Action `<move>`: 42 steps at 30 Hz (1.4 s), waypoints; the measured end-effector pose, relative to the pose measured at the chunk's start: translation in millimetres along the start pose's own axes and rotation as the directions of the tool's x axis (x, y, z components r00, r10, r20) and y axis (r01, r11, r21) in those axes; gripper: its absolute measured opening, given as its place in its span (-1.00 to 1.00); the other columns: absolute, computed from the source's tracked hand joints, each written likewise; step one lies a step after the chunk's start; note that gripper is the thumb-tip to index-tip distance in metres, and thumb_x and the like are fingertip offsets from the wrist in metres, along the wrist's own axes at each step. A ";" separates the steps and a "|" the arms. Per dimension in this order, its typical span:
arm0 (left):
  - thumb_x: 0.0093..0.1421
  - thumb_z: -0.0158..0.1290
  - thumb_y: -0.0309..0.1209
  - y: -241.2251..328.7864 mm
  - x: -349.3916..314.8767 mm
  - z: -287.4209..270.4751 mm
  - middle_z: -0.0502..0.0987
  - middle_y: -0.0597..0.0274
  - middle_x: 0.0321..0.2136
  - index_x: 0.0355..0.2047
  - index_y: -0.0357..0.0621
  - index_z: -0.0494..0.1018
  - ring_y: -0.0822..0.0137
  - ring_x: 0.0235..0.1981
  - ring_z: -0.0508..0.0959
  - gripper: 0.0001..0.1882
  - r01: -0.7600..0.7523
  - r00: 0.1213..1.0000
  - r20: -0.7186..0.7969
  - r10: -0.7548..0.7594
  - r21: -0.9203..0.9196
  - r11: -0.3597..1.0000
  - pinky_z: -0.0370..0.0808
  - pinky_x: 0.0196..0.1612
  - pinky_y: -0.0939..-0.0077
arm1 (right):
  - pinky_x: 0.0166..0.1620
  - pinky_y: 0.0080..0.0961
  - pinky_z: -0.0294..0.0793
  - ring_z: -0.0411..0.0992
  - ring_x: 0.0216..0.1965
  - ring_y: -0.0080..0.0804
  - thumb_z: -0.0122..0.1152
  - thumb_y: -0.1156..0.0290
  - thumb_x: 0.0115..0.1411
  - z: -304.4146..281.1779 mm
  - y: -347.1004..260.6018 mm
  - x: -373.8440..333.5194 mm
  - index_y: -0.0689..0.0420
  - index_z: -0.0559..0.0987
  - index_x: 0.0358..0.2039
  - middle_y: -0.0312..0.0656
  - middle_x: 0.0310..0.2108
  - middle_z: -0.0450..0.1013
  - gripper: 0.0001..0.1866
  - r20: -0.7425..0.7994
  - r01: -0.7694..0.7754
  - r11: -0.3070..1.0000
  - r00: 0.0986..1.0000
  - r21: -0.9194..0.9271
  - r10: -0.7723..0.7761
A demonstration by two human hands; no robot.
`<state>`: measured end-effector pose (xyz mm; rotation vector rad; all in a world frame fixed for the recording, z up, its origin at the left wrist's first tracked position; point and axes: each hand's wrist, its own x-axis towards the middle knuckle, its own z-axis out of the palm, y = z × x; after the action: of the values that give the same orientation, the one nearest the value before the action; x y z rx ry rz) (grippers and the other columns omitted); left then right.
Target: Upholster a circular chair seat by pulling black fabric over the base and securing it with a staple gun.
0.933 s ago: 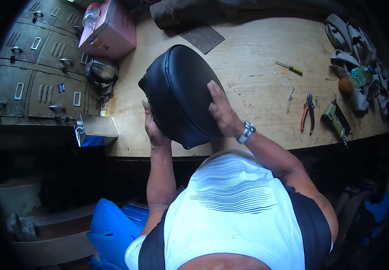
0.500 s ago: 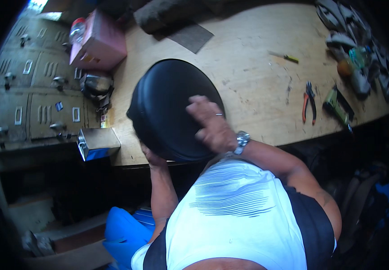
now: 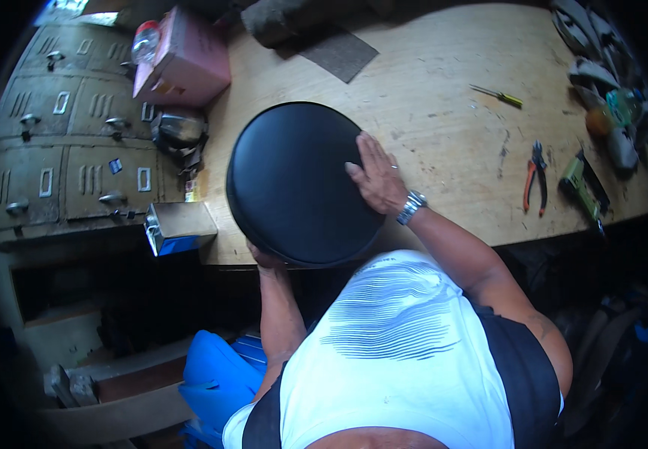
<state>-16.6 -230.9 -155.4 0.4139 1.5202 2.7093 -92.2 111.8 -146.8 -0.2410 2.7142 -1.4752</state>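
Observation:
A round, black, vinyl-covered stool seat (image 3: 294, 183) is at the near left of the wooden workbench (image 3: 451, 172), its smooth padded top facing up toward me. At its lower left edge, my left hand (image 3: 265, 259) holds the rim from below, with most of the fingers hidden under it. My right hand (image 3: 378, 178) lies open on the right side of the seat, palm down, the fingers stretched along its edge. That wrist wears a metal watch (image 3: 412, 207).
Right on the bench are a screwdriver (image 3: 500, 96), orange-handled pliers (image 3: 536, 179), a green staple gun (image 3: 583, 183) and crumpled cloth (image 3: 597, 82). Left are a metal tin (image 3: 189, 223), a pink box (image 3: 193, 63) and metal lockers (image 3: 80, 112). A dark sheet (image 3: 342, 54) lies far back.
The seat has tipped flatter, so its side wall shows less. My right hand has slid from its top to the right edge. The whole view has shifted slightly.

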 end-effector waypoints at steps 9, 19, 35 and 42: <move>0.37 -0.22 0.30 24.1 39.1 149.4 0.25 0.05 0.36 0.45 -0.12 0.06 0.12 0.31 0.35 -0.11 0.230 0.951 -0.170 -0.258 -0.169 0.958 0.28 0.38 0.16 | 0.36 0.02 0.16 0.21 0.38 0.01 0.00 -0.01 0.40 -63.4 -85.7 5.2 0.09 0.40 0.30 0.05 0.34 0.27 -0.40 -0.218 0.780 0.624 0.600 -0.057 -0.770; 0.06 0.43 -0.04 35.6 55.5 204.1 0.56 0.14 0.04 0.22 -0.32 0.37 0.33 0.06 0.55 -0.13 0.234 0.972 -0.009 -0.236 0.179 0.956 0.48 0.15 0.37 | 0.31 -0.27 0.30 0.31 0.28 -0.25 -0.11 0.34 0.50 -112.6 -71.1 7.8 0.22 0.42 0.24 0.00 0.28 0.30 -0.60 -0.399 0.531 0.712 0.840 0.459 -0.368; 0.43 0.01 -0.33 79.9 100.5 250.2 0.62 0.02 -0.09 0.11 -0.41 0.41 0.31 -0.13 0.67 -0.61 0.355 0.926 -0.143 -0.349 0.016 0.935 0.65 -0.03 0.45 | 0.12 -0.34 0.49 0.50 0.06 -0.27 0.11 0.32 0.40 -152.1 -92.8 -5.4 0.23 0.59 -0.08 -0.02 0.02 0.51 -0.75 -0.427 0.646 0.685 0.753 0.337 -0.501; 0.48 -0.13 -0.39 110.6 67.0 254.7 0.60 -0.01 -0.03 0.18 -0.41 0.32 0.23 -0.05 0.65 -0.62 0.338 0.922 -0.187 -0.340 -0.040 0.940 0.60 0.08 0.28 | 0.27 -0.20 0.28 0.43 0.14 -0.12 -0.18 0.15 0.47 -140.9 -98.3 55.4 0.20 0.64 -0.06 -0.05 0.00 0.56 -0.53 -0.058 0.677 0.698 0.726 0.233 -0.685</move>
<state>-8.7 -67.1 78.5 -0.1104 1.4587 2.5352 -151.2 167.6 14.4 -1.3766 2.4776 -1.8907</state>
